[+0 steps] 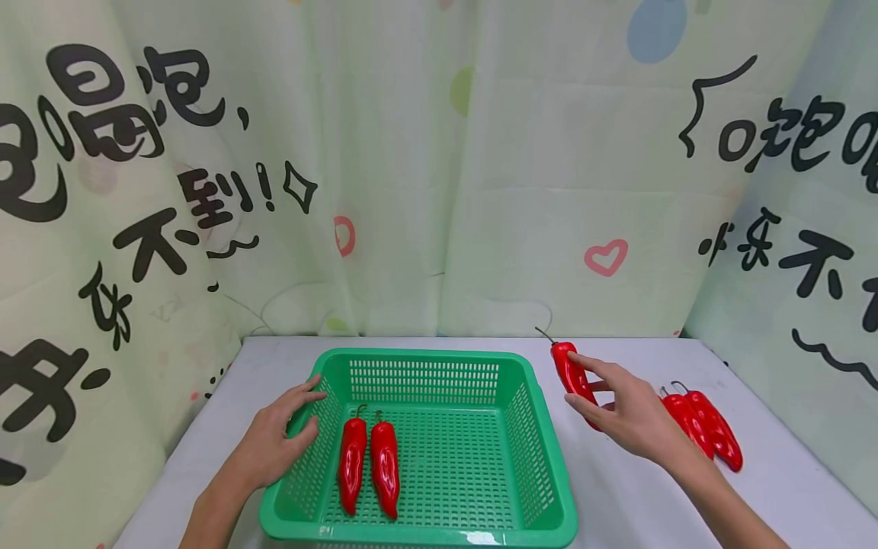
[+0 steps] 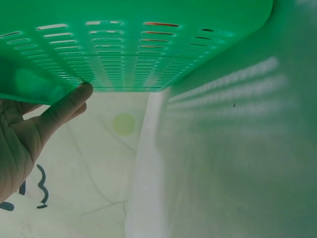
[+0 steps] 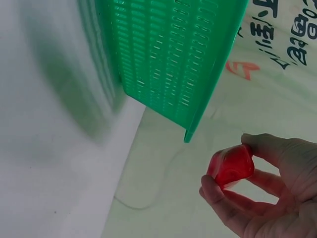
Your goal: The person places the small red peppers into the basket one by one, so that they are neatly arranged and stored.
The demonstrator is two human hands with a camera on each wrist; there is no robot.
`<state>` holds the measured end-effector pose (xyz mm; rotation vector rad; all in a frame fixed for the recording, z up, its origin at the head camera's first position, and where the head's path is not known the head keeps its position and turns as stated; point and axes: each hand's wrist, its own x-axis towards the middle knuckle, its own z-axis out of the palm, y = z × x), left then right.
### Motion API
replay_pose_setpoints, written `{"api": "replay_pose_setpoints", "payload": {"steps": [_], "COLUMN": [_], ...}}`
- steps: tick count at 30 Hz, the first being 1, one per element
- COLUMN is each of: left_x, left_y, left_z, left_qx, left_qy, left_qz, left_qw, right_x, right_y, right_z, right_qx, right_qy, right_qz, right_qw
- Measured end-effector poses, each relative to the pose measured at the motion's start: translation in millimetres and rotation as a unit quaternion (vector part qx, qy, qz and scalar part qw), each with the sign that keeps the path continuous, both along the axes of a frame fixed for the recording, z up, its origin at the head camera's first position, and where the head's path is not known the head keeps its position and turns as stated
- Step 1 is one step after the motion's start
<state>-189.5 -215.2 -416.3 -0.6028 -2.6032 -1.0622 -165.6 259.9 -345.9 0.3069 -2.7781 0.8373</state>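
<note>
A green plastic basket [image 1: 549, 457] with slotted walls stands on the table. Two red chili peppers [image 1: 352, 465] lie side by side in its left part, stems toward the back. My left hand [image 1: 277, 438] holds the basket's left rim; in the left wrist view a finger [image 2: 64, 109] lies along the outer wall. To the right of the basket, my right hand [image 1: 634, 404] pinches another red chili pepper [image 1: 568, 370] between thumb and fingers. This pepper is tilted, its stem pointing away from me. In the right wrist view only its lower end shows clearly.
More red chili peppers [image 1: 713, 427] lie together on the white table [image 1: 631, 511] at the right, partly hidden by my right forearm. Behind the table hangs a pale curtain [image 1: 405, 168] with black lettering, which also runs along both sides.
</note>
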Motion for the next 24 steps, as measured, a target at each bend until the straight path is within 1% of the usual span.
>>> {"api": "replay_pose_setpoints", "payload": {"steps": [9,17,24], "left_x": [-0.2,-0.1,0.0], "left_y": [0.4,0.7,0.5], "left_z": [-0.4,0.3,0.3], "left_qx": [0.003,0.004,0.002], "left_qy": [-0.005,-0.004,-0.001], "left_qz": [0.002,0.002,0.001], "left_qw": [1.0000,1.0000,1.0000], "right_x": [3.5,5.7,7.0], "right_y": [-14.2,-26.1,-36.8], "right_z": [6.8,11.7,16.5], "right_qx": [-0.028,-0.041,-0.050], "right_qy": [-0.004,-0.017,-0.024], "right_qz": [0.024,0.041,0.066], "right_qw": [0.999,0.998,0.996]}}
